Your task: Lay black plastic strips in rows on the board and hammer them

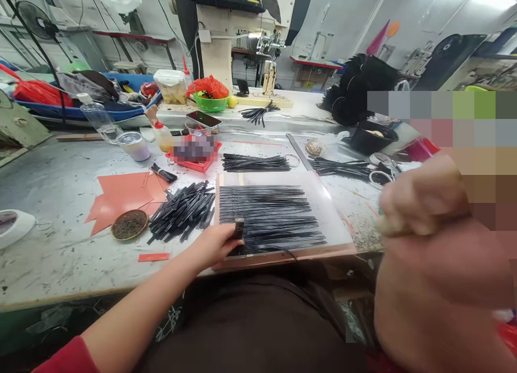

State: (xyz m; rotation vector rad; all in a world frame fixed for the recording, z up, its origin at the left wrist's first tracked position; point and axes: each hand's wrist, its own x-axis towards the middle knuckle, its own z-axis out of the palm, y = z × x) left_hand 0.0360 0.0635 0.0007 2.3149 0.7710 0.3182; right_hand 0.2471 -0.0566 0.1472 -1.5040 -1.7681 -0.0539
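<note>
Plainly enough, the left hand is closed at the near left corner of the board, thumb and fingers pinching a small dark block that stands upright over the ends of the strips. The right hand, lifted close to the camera beyond the board's near right corner, is motion-blurred; its fingers look curled, but I cannot tell whether they hold anything. Thin, flat black strips lie side by side across the board, level at its left edge and ragged toward the right, over a smooth, milky white surface with a pinkish-tan border. One thin black strand bends in a curve at the near edge. Just beside the left edge sits a loose heap of shorter, slightly glossy black pieces, next to flat, angular orange sheets and a round dish of dark crumbs. Past the far edge rests a straight black bundle, and a grey metal ruler slants by the far right corner. Farther back, a pale tag on the cream sewing machine is too small to read.
</note>
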